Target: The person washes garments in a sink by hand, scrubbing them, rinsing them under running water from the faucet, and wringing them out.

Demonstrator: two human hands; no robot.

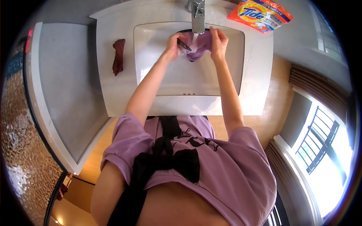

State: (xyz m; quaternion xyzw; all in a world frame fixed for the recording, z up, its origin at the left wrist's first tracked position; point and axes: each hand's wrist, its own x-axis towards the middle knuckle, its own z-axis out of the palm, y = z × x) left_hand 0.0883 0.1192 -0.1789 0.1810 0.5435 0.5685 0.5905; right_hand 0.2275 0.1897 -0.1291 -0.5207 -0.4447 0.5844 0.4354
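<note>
A wet purple piece of cloth with dark trim point(204, 40), perhaps a small garment, is stretched between my two hands under the faucet point(198, 17). Water runs from the spout onto its middle. My left hand point(174, 45) is closed on the cloth's left side. By those fingers is a small dark oval shape point(184, 45); I cannot tell whether it is part of the cloth or a separate thing. On the right, my right hand point(218, 43) pinches the upper edge of the cloth. The lower part hangs in the white sink point(181, 81), above its bottom.
On the counter point(107, 88) left of the sink lies a twisted dark red cloth point(118, 56). An orange Tide detergent bag point(260, 16) lies at the back right corner. A textured glass panel point(30, 147) stands at far left, and a window point(320, 139) is at right.
</note>
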